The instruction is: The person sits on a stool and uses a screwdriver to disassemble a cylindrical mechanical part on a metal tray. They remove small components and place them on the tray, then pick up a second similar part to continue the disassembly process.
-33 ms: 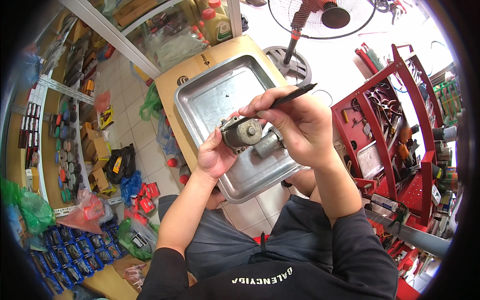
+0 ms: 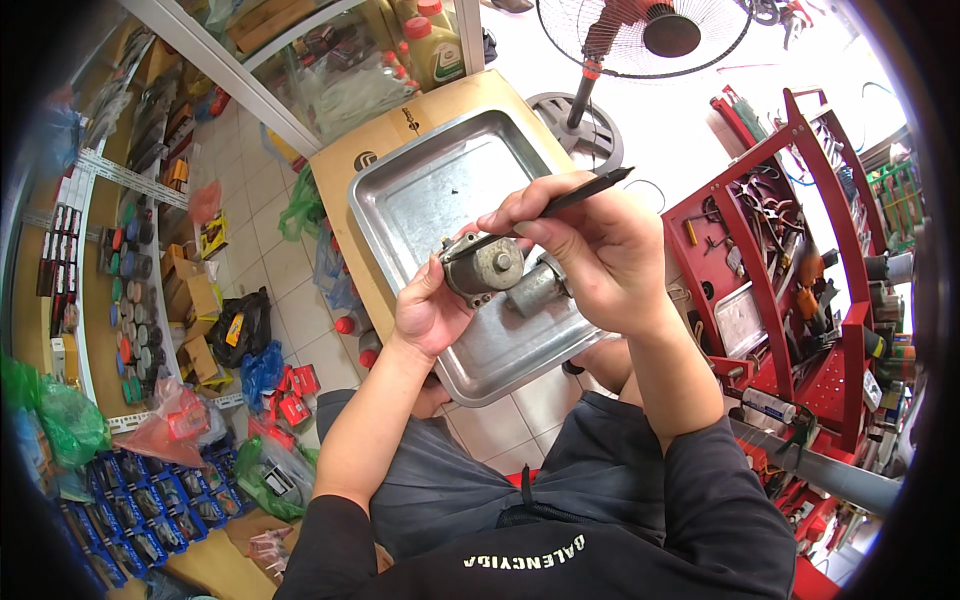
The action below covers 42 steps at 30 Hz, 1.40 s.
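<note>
In the head view, the left grip [image 2: 430, 314] is holding the motor [image 2: 484, 270]; the right grip [image 2: 612, 262] is pinching a tool [image 2: 588, 189] slanting over the motor. A cylinder [image 2: 536, 293] is showing between the grips; a tray [image 2: 425, 190] is lying below them.

Left hand [image 2: 430, 315] holds grey metal housing [image 2: 482, 272] over steel tray [image 2: 440, 180]; 1 metal cylinder [image 2: 537, 293] beside housing. Right hand [image 2: 605, 255] pinches slim black tool [image 2: 585, 191], lower end at housing.
</note>
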### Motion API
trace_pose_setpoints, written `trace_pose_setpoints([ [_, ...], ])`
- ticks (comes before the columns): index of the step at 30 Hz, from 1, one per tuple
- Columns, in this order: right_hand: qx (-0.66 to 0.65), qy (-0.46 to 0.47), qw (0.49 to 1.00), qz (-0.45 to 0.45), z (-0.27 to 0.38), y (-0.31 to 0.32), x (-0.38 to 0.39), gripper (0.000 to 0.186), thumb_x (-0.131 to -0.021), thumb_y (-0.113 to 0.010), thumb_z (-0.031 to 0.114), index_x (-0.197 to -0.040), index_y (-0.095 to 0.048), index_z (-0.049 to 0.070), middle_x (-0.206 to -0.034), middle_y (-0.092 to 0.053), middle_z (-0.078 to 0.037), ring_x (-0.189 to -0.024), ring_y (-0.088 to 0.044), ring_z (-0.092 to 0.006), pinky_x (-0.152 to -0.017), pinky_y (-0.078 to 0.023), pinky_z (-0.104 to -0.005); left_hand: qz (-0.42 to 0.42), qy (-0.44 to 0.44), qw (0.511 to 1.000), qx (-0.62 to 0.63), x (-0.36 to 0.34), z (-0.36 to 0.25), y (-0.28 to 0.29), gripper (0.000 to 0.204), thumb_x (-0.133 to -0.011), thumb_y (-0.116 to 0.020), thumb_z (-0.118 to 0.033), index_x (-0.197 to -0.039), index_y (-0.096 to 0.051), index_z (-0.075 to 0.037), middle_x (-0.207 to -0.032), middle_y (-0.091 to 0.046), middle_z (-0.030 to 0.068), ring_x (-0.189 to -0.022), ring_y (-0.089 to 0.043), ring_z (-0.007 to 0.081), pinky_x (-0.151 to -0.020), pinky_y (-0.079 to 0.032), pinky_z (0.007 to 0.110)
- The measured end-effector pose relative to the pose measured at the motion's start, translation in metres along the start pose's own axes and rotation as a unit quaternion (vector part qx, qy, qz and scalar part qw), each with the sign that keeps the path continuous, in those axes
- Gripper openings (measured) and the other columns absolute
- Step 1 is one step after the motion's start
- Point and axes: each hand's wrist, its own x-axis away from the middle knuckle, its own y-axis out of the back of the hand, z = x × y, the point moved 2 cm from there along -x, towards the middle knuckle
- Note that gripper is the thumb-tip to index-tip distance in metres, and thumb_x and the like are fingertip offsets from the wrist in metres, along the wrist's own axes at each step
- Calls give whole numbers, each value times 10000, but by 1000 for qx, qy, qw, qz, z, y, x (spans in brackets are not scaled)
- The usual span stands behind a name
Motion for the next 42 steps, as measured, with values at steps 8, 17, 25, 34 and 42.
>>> trace_pose_setpoints([
  [8,6,2,997,-83,4,-8,-1,183,-886,-645,-134,-1014,-716,-24,-936,-757,-86,-894,-749,-179,-828,-587,-303,-19,-6,1000,-3,-1,0,10,778,-934,-750,-441,-1538,-437,-65,-1529,-531,95,-1428,-503,261,-1231,-376,453],
  [17,33,51,994,-86,6,-13,3,198,-822,-660,-175,-958,-720,-45,-946,-762,-116,-840,-750,-222,-762,-596,-316,-6,-58,996,-63,-2,1,12,723,-968,-739,-371,-1535,-441,-35,-1397,-633,91,-1285,-624,225,-1096,-506,400],
  [25,75,65,994,-50,13,-14,5,176,-869,-669,-194,-1018,-665,-100,-961,-738,-154,-938,-760,-244,-841,-623,-343,-5,-68,995,-69,-2,2,13,739,-977,-729,-361,-1552,-407,-26,-1393,-637,104,-1279,-630,231,-1091,-513,386],
  [34,165,24,982,-86,0,-6,4,464,-864,-845,52,-1250,-596,-18,-1036,-735,-132,-949,-742,-202,-799,-582,-293,-24,-49,998,-18,-3,1,16,738,-964,-730,-396,-1540,-425,-50,-1390,-644,136,-1296,-628,278,-1107,-508,458],
  [42,112,-27,993,25,2,-6,1,569,-938,-686,-60,-1462,-468,-16,-1103,-747,-148,-1066,-741,-245,-936,-577,-345,-19,-35,999,-30,0,-2,14,742,-952,-738,-421,-1535,-442,-69,-1438,-610,125,-1319,-607,289,-1128,-485,482],
])
